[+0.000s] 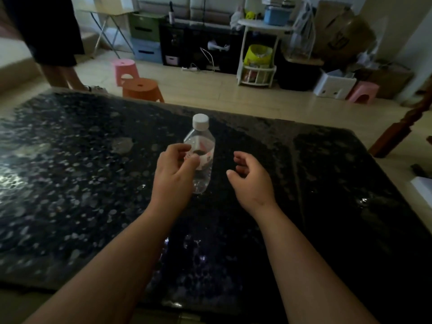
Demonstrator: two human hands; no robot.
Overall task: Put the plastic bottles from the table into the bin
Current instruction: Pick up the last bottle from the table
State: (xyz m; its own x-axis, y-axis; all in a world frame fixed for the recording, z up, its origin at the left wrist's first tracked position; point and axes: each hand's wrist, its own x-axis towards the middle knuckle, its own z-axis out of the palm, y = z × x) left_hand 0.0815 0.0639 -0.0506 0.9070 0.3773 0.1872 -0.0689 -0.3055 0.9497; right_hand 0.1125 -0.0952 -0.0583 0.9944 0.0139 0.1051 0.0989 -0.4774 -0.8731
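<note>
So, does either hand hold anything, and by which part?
Right hand: nothing. Left hand: fingers curl at the bottle label; contact cannot be told.

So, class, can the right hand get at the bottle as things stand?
Probably yes: the right hand is close beside the upright bottle, with only table between them; the left hand is at the other side.

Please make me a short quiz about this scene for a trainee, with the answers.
1. True or false: the plastic bottle lies on its side on the table.
2. What colour is the bottle's cap? A red, B white, C blue.
3. Which hand is clearly apart from the bottle, the left hand or the right hand?
Key: 1 false, it stands upright; 2 B; 3 the right hand.
</note>
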